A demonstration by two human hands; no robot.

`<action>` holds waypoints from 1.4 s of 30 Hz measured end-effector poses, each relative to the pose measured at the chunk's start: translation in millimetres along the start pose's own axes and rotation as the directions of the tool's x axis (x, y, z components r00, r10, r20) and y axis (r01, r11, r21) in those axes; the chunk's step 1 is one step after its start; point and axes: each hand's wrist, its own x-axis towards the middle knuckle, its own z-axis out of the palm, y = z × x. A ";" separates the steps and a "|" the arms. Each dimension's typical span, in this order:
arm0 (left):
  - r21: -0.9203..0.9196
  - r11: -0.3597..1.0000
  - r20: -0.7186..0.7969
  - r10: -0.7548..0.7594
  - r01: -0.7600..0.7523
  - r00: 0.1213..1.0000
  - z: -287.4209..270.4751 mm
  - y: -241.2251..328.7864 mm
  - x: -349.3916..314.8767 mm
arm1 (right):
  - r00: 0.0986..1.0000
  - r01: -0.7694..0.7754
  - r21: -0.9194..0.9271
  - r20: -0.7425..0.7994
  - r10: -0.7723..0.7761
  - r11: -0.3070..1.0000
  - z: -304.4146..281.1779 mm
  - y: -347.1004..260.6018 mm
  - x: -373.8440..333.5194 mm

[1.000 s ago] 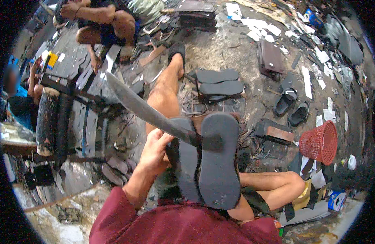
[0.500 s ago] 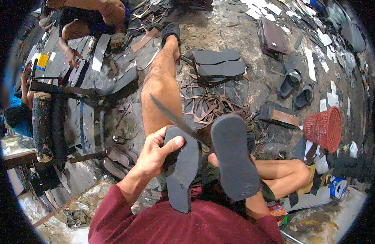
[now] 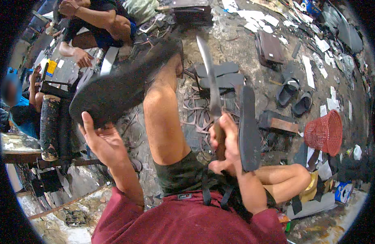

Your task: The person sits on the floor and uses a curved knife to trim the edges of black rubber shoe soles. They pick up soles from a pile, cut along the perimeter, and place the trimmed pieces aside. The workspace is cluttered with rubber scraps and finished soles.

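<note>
My left hand is raised at the left, its thumb over the near end of a dark shoe sole. That sole is blurred by motion and slants up to the right, across my lower leg. In my right hand is a knife, its long, slightly curved blade pointing up and away, my fingers wrapped round its brown handle. A second grey sole stands almost edge-on against the right side of that hand; how it is gripped is hidden.
Beyond my hands, more soles lie on a stand over dark strap scraps. To the right are sandals, a dark block and a red basket. A co-worker's hand is at the upper left; scraps litter the floor.
My left hand has swung left and up with its sole, away from my lap. My right hand has turned the knife upright and its sole edge-on. The co-worker's arms have shifted.
</note>
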 end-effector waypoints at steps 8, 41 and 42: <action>-0.014 0.726 0.273 -0.658 0.687 0.701 24.8 -35.7 -57.1 | 0.703 0.622 -0.484 0.000 -0.711 0.615 -16.2 20.0 -48.7; 0.271 0.492 0.358 -0.850 0.828 0.387 29.6 -28.8 -129.4 | 0.657 0.523 -0.816 0.202 -0.726 0.247 -25.7 -43.7 -102.8; 0.310 0.462 0.327 -0.873 0.831 0.363 25.4 -30.3 -129.6 | 0.677 0.515 -0.820 0.211 -0.705 0.250 -24.8 -46.7 -103.5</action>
